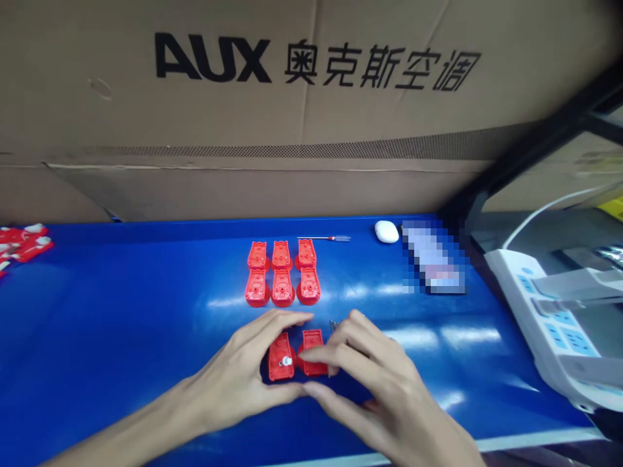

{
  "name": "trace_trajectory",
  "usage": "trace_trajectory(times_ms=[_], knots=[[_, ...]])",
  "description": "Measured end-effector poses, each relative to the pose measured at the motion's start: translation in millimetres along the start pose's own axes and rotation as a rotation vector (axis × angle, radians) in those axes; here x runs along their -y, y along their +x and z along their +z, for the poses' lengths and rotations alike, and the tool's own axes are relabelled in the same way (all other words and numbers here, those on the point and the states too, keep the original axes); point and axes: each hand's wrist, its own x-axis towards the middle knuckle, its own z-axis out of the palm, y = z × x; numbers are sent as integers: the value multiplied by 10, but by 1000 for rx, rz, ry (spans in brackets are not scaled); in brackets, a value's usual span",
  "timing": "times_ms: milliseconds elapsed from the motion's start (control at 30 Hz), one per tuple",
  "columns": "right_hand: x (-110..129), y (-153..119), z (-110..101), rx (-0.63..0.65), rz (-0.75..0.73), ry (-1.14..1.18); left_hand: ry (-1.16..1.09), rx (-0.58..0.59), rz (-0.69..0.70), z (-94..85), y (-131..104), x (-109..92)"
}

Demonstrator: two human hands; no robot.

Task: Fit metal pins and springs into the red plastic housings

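Note:
Two red plastic housings lie side by side between my hands on the blue table. My left hand [243, 366] curves loosely around the left housing [281, 366], its thumb and forefinger spread apart. A small white piece [287, 360] sits in that housing. My right hand [374, 376] reaches over the right housing [314, 340], with a fingertip on or just above it and the thumb apart. The two thumb tips nearly meet below the housings. My right fingers partly cover small metal pieces [334, 325], too small to name.
Several matching red housings [282, 285] stand in two rows beyond my hands. Behind them lie a screwdriver [335, 239], a white rounded case [387, 231] and a blurred flat object [433, 259]. Red-and-white parts [24, 246] lie far left. A white power strip [545, 324] is at right; a large cardboard box [243, 117] borders the back.

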Motion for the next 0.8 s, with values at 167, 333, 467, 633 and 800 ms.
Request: trace_trajectory(times_ms=[167,333,467,633,800], knots=[[69,133,234,-65,-24,-45,-100,25,82,42,-11,60],[73,130,292,-58,6,-34,-129,33,99,40,3,76],[120,132,203,7,36,47,-140,28,92,20,19,57],[199,155,66,-129,30,133,-128,18,88,16,32,38],[93,8,-108,-324,185,211,-45,-6,83,20,14,39]])
